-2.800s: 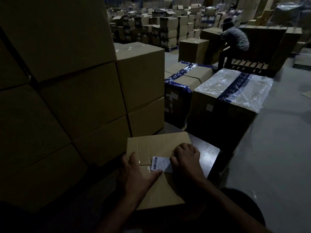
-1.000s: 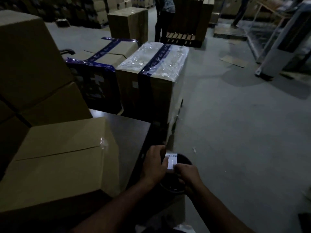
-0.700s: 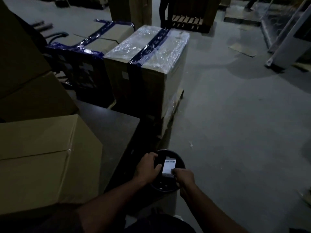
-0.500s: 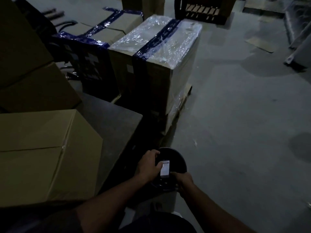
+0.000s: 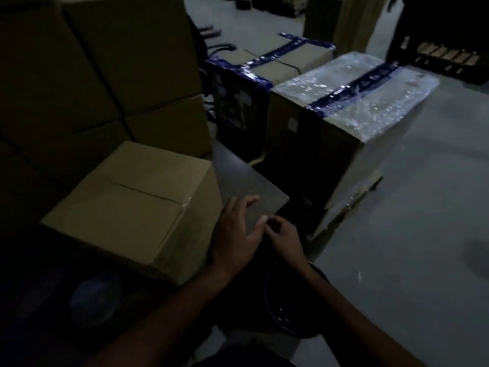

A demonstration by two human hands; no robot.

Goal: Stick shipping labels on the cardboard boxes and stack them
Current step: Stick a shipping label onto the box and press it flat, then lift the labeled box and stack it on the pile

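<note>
Hands meet beside the cardboard box (image 5: 132, 207) on the table (image 5: 248, 186): left hand (image 5: 235, 234) in a wide, empty grip, right hand (image 5: 284, 238) curled, contents indiscernible. No label visible; darkness risks crooked sticking.

You won't find anything readable here. The small pale sticker (image 5: 293, 125) on the side of the film-wrapped box (image 5: 352, 107) is too dim and blurred to make out (it may carry print), and the blue tape (image 5: 352, 87) across its top shows no legible lettering either.
</note>
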